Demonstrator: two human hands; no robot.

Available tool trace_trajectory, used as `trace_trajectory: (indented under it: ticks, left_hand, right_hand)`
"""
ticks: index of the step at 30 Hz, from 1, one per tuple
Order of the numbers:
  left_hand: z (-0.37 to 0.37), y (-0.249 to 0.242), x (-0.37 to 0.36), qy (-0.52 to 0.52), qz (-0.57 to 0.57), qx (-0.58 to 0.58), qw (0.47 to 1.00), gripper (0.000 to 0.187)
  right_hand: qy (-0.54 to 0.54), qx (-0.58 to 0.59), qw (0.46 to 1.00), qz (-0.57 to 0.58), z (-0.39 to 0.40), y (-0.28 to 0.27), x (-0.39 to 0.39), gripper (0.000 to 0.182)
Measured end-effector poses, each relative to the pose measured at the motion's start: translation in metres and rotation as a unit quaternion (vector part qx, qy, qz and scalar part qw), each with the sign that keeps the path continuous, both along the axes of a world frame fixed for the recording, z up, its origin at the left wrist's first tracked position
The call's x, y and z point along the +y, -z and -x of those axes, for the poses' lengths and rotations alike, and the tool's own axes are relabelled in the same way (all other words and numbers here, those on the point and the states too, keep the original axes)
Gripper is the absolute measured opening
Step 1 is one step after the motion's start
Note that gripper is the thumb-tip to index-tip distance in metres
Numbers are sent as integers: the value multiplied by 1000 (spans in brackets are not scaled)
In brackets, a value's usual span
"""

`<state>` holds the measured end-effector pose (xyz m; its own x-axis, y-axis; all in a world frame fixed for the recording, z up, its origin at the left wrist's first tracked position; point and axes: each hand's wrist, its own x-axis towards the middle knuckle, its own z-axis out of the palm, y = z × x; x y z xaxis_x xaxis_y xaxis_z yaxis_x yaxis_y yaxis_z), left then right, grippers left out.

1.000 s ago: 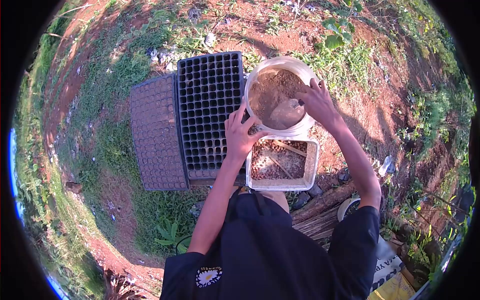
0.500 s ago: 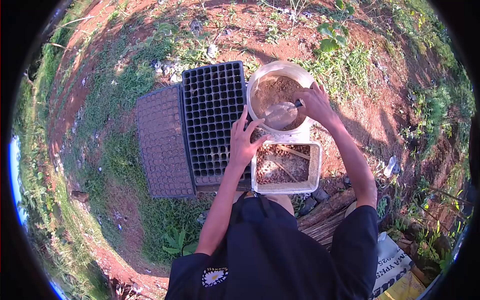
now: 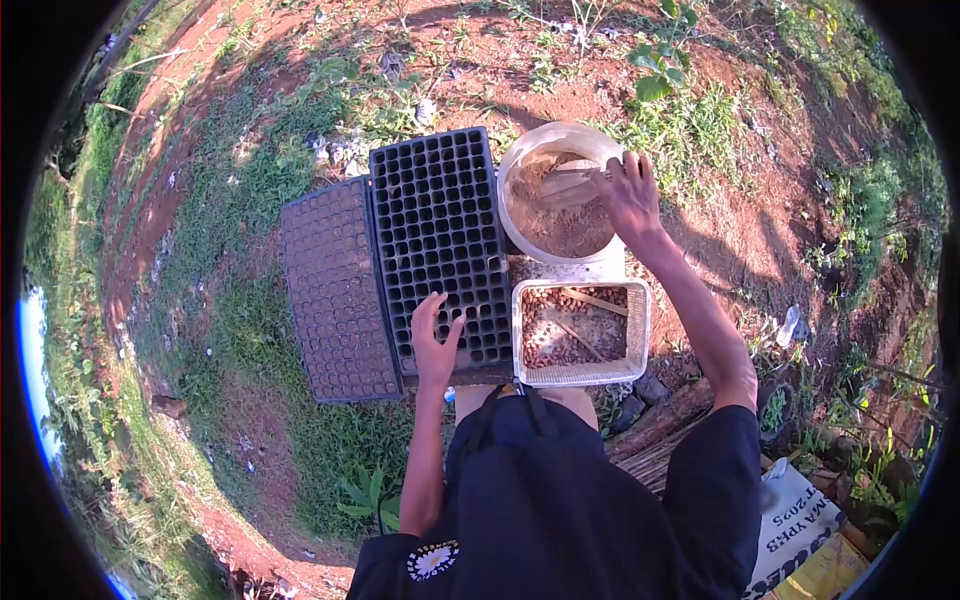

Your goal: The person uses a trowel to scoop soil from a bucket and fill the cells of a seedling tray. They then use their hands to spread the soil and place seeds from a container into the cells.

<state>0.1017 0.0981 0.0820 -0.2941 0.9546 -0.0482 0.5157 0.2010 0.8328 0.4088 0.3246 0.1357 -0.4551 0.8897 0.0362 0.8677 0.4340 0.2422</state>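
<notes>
My right hand (image 3: 632, 203) is closed at the right rim of a round white bucket (image 3: 508, 205), gripping a scoop (image 3: 572, 186) whose blade lies over the brown soil (image 3: 565, 232) inside. My left hand (image 3: 437, 343), fingers apart and holding nothing, is over the lower part of a black seedling tray (image 3: 430, 200) with empty-looking cells. Left of that tray lies a second tray (image 3: 335, 290) with soil-filled cells. A white rectangular basket (image 3: 583, 375) below the bucket contains brown seeds and two flat sticks (image 3: 597, 302).
Logs (image 3: 660, 420) and stones lie right of my lap. A printed sack (image 3: 800, 520) is at the lower right. A clear plastic bottle (image 3: 788, 326) rests on the ground farther right. Grass and red soil surround the trays.
My left hand has moved down and left, from beside the bucket to the black tray's lower part. The scoop has shifted up in the bucket with my right hand.
</notes>
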Motion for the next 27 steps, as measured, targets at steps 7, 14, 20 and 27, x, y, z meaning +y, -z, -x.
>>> trace_trajectory:
  ticks: [7,14,20,27]
  left_hand:
    - [4,-1,-25,-27,6,8,1000,45]
    - [8,-9,-29,-54,0,-7,999,46]
    - [15,-15,-19,-75,-32,-4,997,46]
    - [20,-19,-15,-74,-30,-11,997,46]
  right_hand:
    - [-14,-97,991,89,14,-27,-6,21]
    - [-28,-1,993,115,7,5,-9,11]
    - [22,33,991,125,-7,32,-1,17]
    - [42,169,975,136,-4,27,-5,33]
